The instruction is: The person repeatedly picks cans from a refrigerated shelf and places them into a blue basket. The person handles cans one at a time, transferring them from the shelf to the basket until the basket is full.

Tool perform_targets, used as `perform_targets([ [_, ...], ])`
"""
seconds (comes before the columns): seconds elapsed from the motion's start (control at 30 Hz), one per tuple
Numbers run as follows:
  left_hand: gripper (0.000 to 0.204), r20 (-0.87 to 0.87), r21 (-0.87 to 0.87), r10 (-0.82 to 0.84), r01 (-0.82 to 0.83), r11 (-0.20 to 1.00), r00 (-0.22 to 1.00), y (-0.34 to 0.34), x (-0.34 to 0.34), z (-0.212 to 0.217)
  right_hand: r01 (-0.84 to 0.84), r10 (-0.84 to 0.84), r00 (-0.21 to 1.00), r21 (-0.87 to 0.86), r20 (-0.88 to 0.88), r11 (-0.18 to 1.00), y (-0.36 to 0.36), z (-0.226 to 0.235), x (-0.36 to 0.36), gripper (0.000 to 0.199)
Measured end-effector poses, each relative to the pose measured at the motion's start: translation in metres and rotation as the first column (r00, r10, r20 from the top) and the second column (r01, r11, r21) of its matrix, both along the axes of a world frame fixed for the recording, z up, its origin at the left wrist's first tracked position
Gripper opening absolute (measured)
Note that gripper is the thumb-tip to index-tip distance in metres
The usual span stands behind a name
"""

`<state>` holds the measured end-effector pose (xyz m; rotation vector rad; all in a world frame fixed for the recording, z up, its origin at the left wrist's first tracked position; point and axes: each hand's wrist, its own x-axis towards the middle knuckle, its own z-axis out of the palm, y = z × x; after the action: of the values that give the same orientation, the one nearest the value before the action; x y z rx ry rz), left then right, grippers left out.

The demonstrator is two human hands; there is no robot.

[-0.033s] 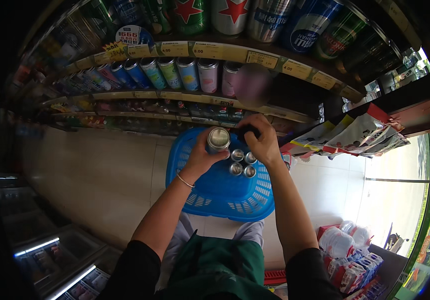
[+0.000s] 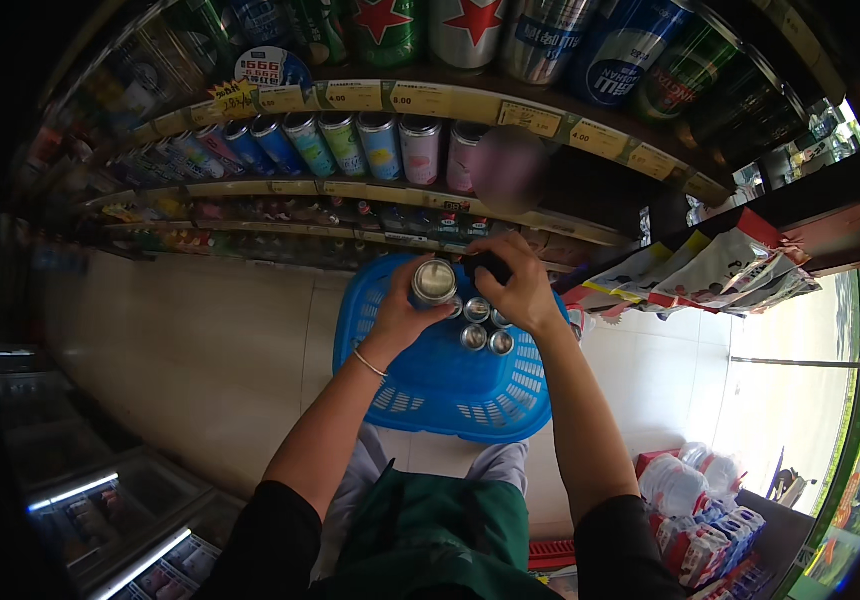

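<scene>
My left hand (image 2: 405, 308) is wrapped round a silver-topped drinks can (image 2: 434, 283), its lid facing up, over the far part of a blue plastic basket (image 2: 400, 378). Just right of that can, the bent fingers of my right hand (image 2: 518, 283) close on a small dark thing (image 2: 491, 266) whose kind I cannot make out. Below and between the hands, several cans (image 2: 473, 337) stand close together in the basket, lids up. My right hand partly hides some of them.
Ahead rise shelves with a row of slim coloured cans (image 2: 383, 150) and larger beer cans (image 2: 386, 30) above. Snack bags (image 2: 720, 265) jut out at the right. Bottles and packs (image 2: 695, 510) stand at the lower right, glass-topped cases (image 2: 120, 510) at the lower left.
My right hand has shifted slightly left with the dark thing, nearer to the can in my left hand. The left hand keeps its hold with barely any motion.
</scene>
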<state>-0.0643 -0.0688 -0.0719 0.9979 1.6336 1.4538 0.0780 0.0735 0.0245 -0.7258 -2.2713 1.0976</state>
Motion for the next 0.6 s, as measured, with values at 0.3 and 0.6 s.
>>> perform_targets([
  [0.3,0.068,-0.153,-0.157,0.027,-0.051,0.986,0.988,-0.026,0.000,-0.077,-0.369,0.208,0.723,0.115,0.659,0.922,-0.041,-0.087,-0.044,0.066],
  [0.6,0.073,-0.238,-0.286,-0.028,-0.043,0.957,0.971,-0.034,-0.011,-0.157,-0.370,0.150,0.642,0.133,0.752,0.919,-0.059,-0.168,-0.063,0.074],
])
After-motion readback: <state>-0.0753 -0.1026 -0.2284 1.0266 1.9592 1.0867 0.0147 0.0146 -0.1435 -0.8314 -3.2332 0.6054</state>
